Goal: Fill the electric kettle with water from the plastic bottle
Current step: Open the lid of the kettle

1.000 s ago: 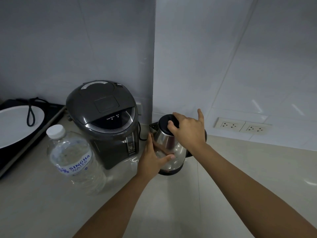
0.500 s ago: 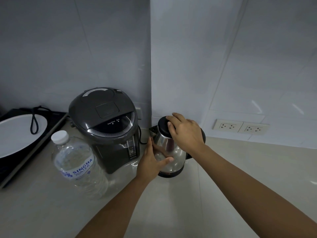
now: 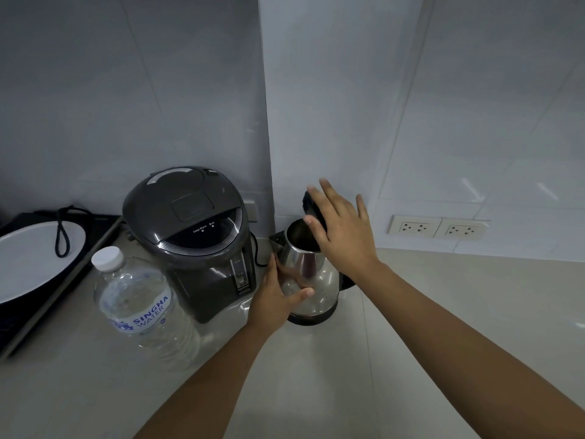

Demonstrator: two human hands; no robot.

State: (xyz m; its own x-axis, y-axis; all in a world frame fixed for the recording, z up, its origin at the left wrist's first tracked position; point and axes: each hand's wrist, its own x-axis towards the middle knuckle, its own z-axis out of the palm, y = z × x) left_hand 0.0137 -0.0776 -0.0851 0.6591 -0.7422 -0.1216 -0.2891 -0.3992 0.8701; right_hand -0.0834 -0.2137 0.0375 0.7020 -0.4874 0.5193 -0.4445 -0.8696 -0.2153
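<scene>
kettle lid up, bottle capped

both forearms enter from 6 o'clock across the pale countertop (image 3: 443, 327). nearest is the plastic bottle (image 3: 144, 307), at about 8 o'clock from the kettle, upright, white cap on, its label reading singha water. it stands just in front of the grey hot water dispenser (image 3: 193, 236) and apart from both hands.

next comes the left hand (image 3: 278, 294), pressed against the steel kettle (image 3: 311, 274) from its 8 o'clock side. the thumb lies across the front of the metal body and the fingers wrap round the far side under the spout, so the hand grips the kettle.

the kettle stands upright on the counter near the corner of the walls, just beside the dispenser at its 3 o'clock. its mouth is uncovered and the dark inside shows.

over the kettle's 2 o'clock edge is the right hand (image 3: 342, 226), fingers spread wide and fairly straight. the black lid (image 3: 311, 205) stands raised and tilted behind the fingers; the fingertips touch it, but whether they pinch it or only push it i cannot tell.

farther out, at 9 o'clock, a white plate (image 3: 28, 261) rests on a black cooktop (image 3: 95, 239) with a dark cord (image 3: 63, 229) looped over it. at 2 o'clock, two wall sockets (image 3: 438, 228) sit low on the tiled wall.
</scene>
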